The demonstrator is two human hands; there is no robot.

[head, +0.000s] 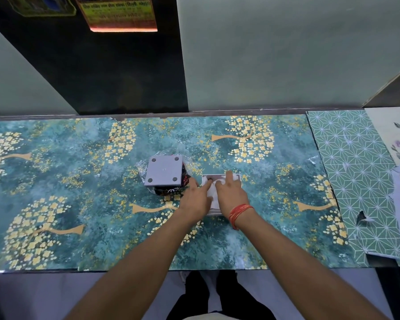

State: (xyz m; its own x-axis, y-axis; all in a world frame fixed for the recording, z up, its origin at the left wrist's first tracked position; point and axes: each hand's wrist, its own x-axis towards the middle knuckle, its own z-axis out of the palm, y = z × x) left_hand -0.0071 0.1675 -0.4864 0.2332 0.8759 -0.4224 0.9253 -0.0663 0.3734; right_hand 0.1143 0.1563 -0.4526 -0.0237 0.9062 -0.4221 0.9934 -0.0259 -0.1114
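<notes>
Currently the white box (237,177) sits open on the table (79,181), just right of centre, with white wrapping (214,199) inside. Both hands are in it. The left hand (194,199) has its fingers stretched to a small dark piece (210,179) in the far-left corner, with the thumb spread wide, so it is touching and not pinching. The right hand (231,192) lies flat with straight fingers reaching the far rim and grips nothing; it probably steadies the box or presses the wrapping aside. Just left, a grey block (164,170) lies feet-up on a clear bag (141,167), likely unpacked and set aside. A green sheet (356,169) covers the right end of the table.
</notes>
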